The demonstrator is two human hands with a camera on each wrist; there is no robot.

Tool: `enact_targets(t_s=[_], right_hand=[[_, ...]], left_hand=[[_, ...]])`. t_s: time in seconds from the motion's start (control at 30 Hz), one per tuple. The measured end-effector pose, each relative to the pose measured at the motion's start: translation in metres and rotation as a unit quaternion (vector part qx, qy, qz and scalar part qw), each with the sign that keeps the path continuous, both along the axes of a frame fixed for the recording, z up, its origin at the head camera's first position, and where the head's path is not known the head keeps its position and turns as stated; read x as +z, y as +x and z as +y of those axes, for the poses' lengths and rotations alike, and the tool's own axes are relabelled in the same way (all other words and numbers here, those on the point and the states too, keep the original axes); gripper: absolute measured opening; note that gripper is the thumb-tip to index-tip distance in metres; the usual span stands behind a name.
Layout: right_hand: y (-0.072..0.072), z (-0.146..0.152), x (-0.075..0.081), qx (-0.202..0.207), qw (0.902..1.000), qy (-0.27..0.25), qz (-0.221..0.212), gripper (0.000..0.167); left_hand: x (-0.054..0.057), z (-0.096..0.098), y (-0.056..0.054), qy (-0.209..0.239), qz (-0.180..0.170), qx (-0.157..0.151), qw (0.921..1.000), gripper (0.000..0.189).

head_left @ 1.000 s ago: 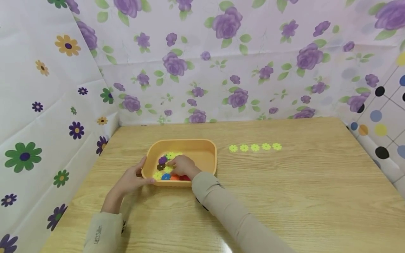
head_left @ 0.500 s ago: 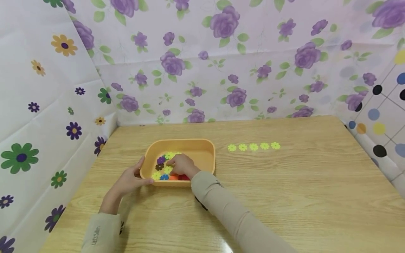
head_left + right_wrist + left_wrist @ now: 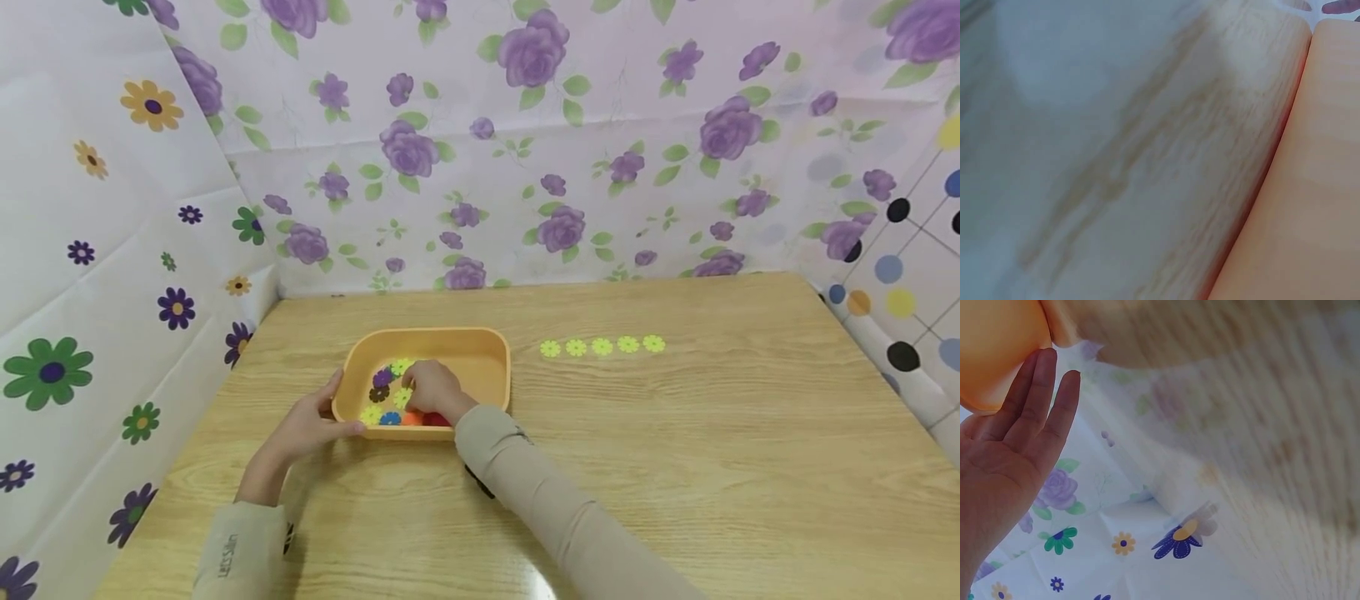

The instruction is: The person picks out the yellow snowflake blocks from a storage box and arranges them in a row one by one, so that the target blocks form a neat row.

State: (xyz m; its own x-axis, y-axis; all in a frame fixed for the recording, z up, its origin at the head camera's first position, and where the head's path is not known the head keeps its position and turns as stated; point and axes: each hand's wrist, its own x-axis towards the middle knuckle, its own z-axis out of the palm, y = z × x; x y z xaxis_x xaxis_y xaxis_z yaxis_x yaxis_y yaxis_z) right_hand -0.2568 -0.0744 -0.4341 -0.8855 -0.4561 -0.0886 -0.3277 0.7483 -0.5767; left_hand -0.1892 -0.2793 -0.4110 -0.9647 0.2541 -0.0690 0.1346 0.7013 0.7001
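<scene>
An orange plastic tray (image 3: 480,350) stands on the wooden table, with flower-shaped plastic discs inside. My left hand (image 3: 311,429) grips its near left corner, thumb along the front rim and fingers against the left outer wall. In the left wrist view those fingers (image 3: 1041,394) lie against the tray. My right hand (image 3: 435,387) reaches into the tray with bent fingers. Its fingertips are right at a yellow disc (image 3: 402,398); I cannot tell whether they pinch one. Around it lie a purple disc (image 3: 382,377), a brown disc (image 3: 378,393) and a blue disc (image 3: 389,418).
Right of the tray, several yellow discs (image 3: 602,346) lie in a straight row on the table (image 3: 712,450). Orange and red pieces (image 3: 435,419) sit by the tray's front wall, partly under the right hand. Flowered sheets (image 3: 480,167) hang behind and at the left.
The right hand's fingers have drawn in and bent more, and the hand has shifted slightly up within the tray. The yellow disc near them has moved a little. The left hand keeps its place.
</scene>
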Motion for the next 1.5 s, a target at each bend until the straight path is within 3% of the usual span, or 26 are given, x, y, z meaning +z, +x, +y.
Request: enact_targets(t_s=[0.3, 0.63, 0.77, 0.97, 1.2, 1.5], right_hand=[[-0.002, 0.001, -0.001, -0.009, 0.9988, -0.040, -0.025, 0.017], [-0.003, 0.002, 0.001, -0.037, 0.9904, -0.125, -0.048, 0.009], [-0.001, 0.005, 0.002, -0.058, 0.9802, -0.172, -0.080, 0.009], [0.007, 0.017, 0.013, -0.043, 0.9582, -0.251, -0.131, 0.009], [0.007, 0.040, 0.027, -0.005, 0.9649, -0.239, -0.109, 0.010], [0.009, 0.064, 0.037, 0.043, 0.9658, -0.237, -0.097, 0.013]], left_hand=[[-0.002, -0.002, -0.002, 0.006, -0.010, 0.002, 0.9999, 0.099], [-0.003, -0.002, -0.003, 0.006, -0.010, 0.003, 0.9999, 0.098], [-0.002, -0.002, -0.002, 0.004, -0.005, -0.002, 1.0000, 0.098], [0.001, -0.002, 0.000, 0.016, -0.003, -0.008, 0.9998, 0.098], [0.002, 0.000, -0.002, 0.020, -0.007, -0.007, 0.9998, 0.099], [0.001, 0.001, 0.000, 0.003, 0.010, -0.007, 0.9999, 0.099]])
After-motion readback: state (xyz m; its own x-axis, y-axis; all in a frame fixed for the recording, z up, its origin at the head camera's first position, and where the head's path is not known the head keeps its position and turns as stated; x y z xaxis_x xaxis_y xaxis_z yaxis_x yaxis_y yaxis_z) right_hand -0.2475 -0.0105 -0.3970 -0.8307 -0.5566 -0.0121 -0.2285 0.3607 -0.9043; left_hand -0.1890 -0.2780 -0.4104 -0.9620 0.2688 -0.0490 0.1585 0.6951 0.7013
